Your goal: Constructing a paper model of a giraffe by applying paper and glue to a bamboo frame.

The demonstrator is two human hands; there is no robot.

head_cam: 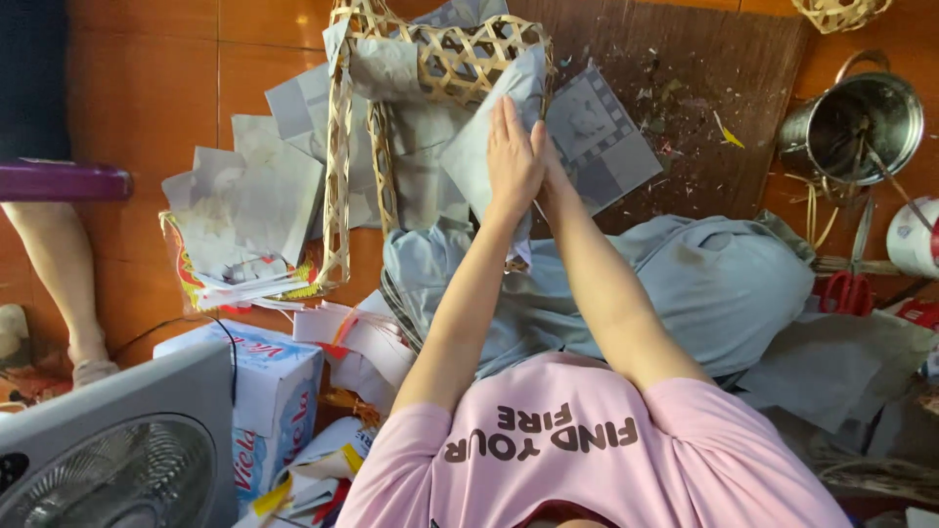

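Both hands are pressing flat on one grey paper sheet (479,147) against the one woven bamboo basket (430,108) in the upper middle of the frame. The left hand (511,156) is lying with fingers straight, gripping nothing; the right hand (550,161) is mostly hiding behind it, so I can't tell its fingers. One metal pot (861,122) is sitting upper right, one fan (117,450) lower left.

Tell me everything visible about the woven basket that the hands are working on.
The woven basket is made of pale, flat bamboo-like strips in an open lattice, with a thicker rim. It lies tipped on its side on the orange tiled floor, its opening toward the person. Grey paper sheets line it and spill out around it. The left hand presses paper against it; the right hand is mostly hidden behind.
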